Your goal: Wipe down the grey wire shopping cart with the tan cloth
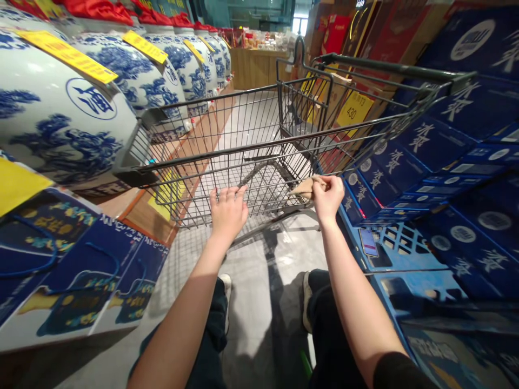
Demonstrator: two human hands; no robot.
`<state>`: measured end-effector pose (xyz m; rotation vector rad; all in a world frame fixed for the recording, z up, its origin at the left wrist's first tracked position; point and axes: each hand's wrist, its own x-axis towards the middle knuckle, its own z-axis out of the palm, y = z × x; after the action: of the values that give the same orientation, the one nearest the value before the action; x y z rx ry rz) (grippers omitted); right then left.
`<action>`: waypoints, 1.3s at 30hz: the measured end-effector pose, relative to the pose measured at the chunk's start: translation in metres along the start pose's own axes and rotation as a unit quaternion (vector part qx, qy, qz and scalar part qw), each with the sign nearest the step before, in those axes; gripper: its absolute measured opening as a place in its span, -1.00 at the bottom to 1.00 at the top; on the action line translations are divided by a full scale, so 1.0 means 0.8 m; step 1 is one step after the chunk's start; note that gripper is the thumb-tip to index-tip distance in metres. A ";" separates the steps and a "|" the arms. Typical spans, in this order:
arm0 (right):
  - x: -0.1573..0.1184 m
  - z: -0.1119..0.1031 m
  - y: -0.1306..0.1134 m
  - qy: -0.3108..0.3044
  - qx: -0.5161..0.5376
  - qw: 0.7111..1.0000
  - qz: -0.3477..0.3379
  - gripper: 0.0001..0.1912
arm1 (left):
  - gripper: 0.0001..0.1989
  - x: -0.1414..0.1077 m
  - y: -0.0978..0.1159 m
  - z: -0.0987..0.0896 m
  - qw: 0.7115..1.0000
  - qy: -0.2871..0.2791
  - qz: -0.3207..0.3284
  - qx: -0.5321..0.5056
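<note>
Wire shopping cart and tan cloth, 1 of each.
We see the cart (pixel 243 152) upright on its wheeled frame, long side towards us: dark metal mesh, smooth top rails, plastic pieces at the left corners, a thick grey-green bar at the right end. The cloth (pixel 305 188) is small, crumpled, pinched at its right edge, by the near mesh right of centre; contact we cannot tell.

A: Cart (pixel 259 146) colour?
B: Dark grey, wire-grid pattern. Cloth (pixel 303 188): plain tan.
A: Jars (pixel 65 138)?
B: White, blue painted motifs. Covers (pixel 97 12) red, tags (pixel 67 55) yellow with darker print.
A: Boxes (pixel 425 140) at right?
B: Deep blue, white lettering, pale ovals.
A: Plastic pallet (pixel 419 260)?
B: Lighter blue, lattice pattern.
A: Floor (pixel 259 302)?
B: Pale grey, grid-patterned shadow (pixel 184 259) on it.
</note>
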<state>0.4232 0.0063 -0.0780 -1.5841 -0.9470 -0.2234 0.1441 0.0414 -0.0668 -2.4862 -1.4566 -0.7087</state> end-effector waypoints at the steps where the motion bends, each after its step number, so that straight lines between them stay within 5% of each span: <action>1: -0.001 -0.002 0.000 0.007 0.012 1.000 -0.014 -0.98 | -0.50 0.000 0.000 0.000 1.000 0.000 -0.003 -0.004; 8: -0.052 0.034 0.019 -0.204 0.006 0.979 0.007 -0.91 | -0.51 0.000 0.001 0.000 1.000 0.013 -0.009 -0.020; 14: -0.031 0.015 0.018 -0.138 0.010 0.989 -0.054 -0.81 | -0.51 0.002 0.003 0.002 0.999 0.015 -0.018 -0.023; 19: -0.025 0.006 0.020 -0.229 -0.037 0.969 -0.082 -0.74 | -0.52 0.003 0.006 0.001 0.999 0.015 -0.021 -0.029; 25: -0.024 0.007 0.025 -0.163 -0.055 0.979 -0.107 -0.63 | -0.51 0.002 0.004 -0.001 0.999 0.010 -0.017 -0.034; 39: -0.031 0.013 0.036 -0.239 -0.083 0.961 -0.113 -0.63 | -0.50 0.002 0.006 0.005 0.997 0.030 -0.043 -0.063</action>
<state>0.4226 0.0059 -0.1176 -1.7194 -1.5217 -0.0788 0.1502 0.0420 -0.0689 -2.4809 -1.5520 -0.9103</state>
